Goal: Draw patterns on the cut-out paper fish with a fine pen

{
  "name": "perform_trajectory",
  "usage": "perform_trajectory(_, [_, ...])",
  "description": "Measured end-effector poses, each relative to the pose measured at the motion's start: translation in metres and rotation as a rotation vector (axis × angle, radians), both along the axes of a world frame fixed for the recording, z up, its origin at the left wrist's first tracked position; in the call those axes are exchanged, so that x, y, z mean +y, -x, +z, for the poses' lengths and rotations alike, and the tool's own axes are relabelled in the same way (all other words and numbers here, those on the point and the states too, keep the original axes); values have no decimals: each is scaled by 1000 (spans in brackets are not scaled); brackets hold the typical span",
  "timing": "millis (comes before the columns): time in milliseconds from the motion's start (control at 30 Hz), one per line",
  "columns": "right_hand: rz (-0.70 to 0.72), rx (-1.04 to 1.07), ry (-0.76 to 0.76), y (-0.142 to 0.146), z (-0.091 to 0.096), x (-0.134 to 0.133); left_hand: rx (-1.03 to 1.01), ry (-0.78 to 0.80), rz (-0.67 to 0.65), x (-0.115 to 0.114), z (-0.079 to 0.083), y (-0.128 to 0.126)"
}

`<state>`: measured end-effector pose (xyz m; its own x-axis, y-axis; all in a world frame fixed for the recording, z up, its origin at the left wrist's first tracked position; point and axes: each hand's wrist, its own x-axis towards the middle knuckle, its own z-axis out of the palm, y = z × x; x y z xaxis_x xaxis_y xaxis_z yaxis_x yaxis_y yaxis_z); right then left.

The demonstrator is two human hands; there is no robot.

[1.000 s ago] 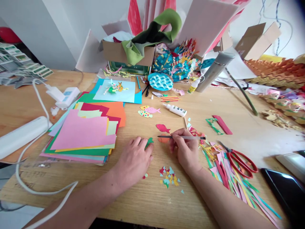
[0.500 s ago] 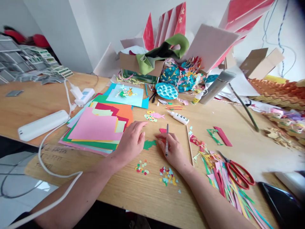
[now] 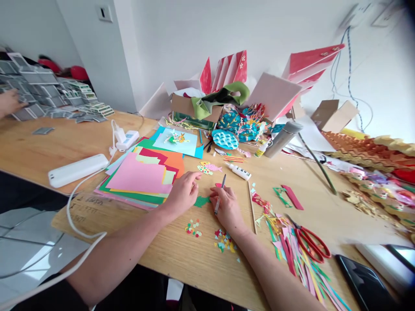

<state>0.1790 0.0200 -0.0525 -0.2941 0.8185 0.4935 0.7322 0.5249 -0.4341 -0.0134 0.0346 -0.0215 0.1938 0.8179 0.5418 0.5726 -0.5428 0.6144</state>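
My right hand (image 3: pixel 228 208) is closed around a pen (image 3: pixel 220 194) that slants upward between the fingers. Its fingertips are at the right end of a green paper cutout (image 3: pixel 202 201), and a bit of pinkish-red paper shows just beyond them. On the other side of the cutout, my left hand (image 3: pixel 183 190) rests with thumb and forefinger apart and nothing visible between them; its lower fingers are partly hidden. Paper fish (image 3: pixel 207 168) lie past the hands, beside a white glue bottle (image 3: pixel 239 171). Small paper dots (image 3: pixel 193 228) and triangles (image 3: pixel 225 241) are scattered nearer to me.
Stacked coloured paper (image 3: pixel 139 172) lies left, near a white power strip (image 3: pixel 78 169) and its cable. To the right are a thin stick (image 3: pixel 252 207), paper strips (image 3: pixel 301 259), red-handled scissors (image 3: pixel 313 244) and a phone (image 3: pixel 363 280). A co-worker's hand (image 3: pixel 11 103) shows far left.
The view has tilted up and shifted, so more wall shows and a co-worker's hand appears at far left. My hands stay about the same over the table, the pen still held.
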Motion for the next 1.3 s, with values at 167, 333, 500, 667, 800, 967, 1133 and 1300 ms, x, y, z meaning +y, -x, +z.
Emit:
perform_trajectory(167, [7, -10, 28, 1, 2, 0, -7, 35, -2, 1, 0, 1])
perform_trajectory(333, [11, 6, 32, 1, 1, 1, -18, 74, -6, 0, 1, 1])
perform_trajectory(500, [19, 30, 38, 1, 0, 3, -31, 104, -8, 0, 1, 0])
perform_trajectory(667, [18, 28, 19, 1, -2, 3, -39, 130, -20, 0, 0, -1])
perform_trajectory(800, [15, 51, 13, 2, -1, 2, -53, 146, -29, 0, 0, -1])
perform_trajectory(967, [16, 139, 19, 0, 3, 2, -83, 167, -37, 2, -2, -1])
perform_trajectory(1133, [54, 124, 35, 0, 3, 0, -90, 185, -43, 4, -5, -1])
perform_trajectory(1300, [52, 16, 54, 4, 2, 0, -66, 195, -51, 1, -3, -2])
